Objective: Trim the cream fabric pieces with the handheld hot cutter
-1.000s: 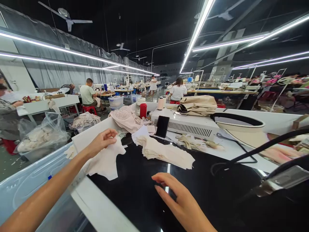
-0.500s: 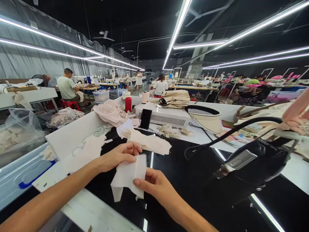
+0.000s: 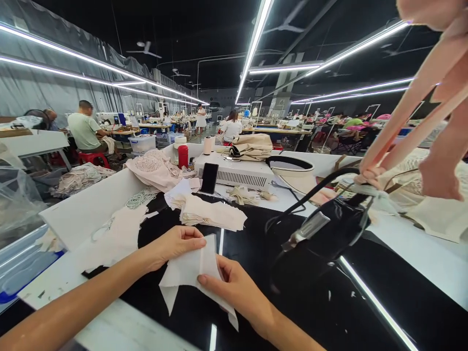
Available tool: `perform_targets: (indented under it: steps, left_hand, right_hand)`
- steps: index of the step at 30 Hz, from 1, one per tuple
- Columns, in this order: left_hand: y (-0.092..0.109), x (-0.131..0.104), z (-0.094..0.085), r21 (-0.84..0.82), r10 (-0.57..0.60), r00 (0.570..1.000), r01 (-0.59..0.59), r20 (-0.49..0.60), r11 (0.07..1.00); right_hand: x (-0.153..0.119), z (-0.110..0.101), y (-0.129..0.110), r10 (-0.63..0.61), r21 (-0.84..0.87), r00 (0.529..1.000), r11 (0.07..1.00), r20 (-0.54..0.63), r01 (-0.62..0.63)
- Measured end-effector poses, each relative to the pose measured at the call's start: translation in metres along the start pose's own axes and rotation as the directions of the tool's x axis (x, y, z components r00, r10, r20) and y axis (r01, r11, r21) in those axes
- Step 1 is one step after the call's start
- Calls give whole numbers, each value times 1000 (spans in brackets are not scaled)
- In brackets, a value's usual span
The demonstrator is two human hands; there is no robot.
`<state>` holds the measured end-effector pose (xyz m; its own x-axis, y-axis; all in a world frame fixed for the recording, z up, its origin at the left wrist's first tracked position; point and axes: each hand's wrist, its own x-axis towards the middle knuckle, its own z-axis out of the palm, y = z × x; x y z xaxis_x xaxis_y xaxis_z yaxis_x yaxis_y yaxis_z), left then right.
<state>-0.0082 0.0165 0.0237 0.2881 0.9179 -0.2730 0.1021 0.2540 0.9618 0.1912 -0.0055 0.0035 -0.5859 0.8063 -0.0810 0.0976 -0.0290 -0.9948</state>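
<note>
Between my two hands is a small white fabric piece (image 3: pixel 190 270), held over the shiny black tabletop (image 3: pixel 256 312). My left hand (image 3: pixel 175 247) pinches its upper left part, thumb on top. On its right side, my right hand (image 3: pixel 234 287) grips the edge with the thumb in front and the fingers behind. Loose corners of the piece hang down at the lower left and lower right. Just beyond my hands lies a stack of cream fabric pieces (image 3: pixel 215 213). Farther left is a larger pale cloth piece (image 3: pixel 113 234).
At the right stands a black iron-like device (image 3: pixel 321 229) with a cable, below hanging pink fabric strips (image 3: pixel 405 112). A phone (image 3: pixel 209 178) leans on a white vented box (image 3: pixel 234 173). A red bottle (image 3: pixel 183 156) and a sun visor (image 3: pixel 292 170) are behind. Co-workers sit farther off.
My view has shifted to the right. The white fabric piece has been turned and spread, its lower right corner now hanging out below my right hand. Both hands keep hold of it.
</note>
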Motion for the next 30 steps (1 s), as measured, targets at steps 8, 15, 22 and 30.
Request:
perform_targets:
  steps: [8,15,22,30]
  left_hand:
    - [-2,1,5,55,51,999,-50,-18,997]
    - [-11,11,2,79,143,989,-139,-40,987]
    - [-2,17,5,182,283,958,-270,-53,946]
    - [-2,-4,23,635,523,690,-703,499,321]
  right_hand:
    - [0,-7,14,124,-130,991,985,42,-117]
    - [-4,-9,6,107,-188,990,978,96,-88]
    - [0,-28,5,79,-393,993,919,84,-39]
    - [-5,-57,20,-230,-739,958,673,-170,31]
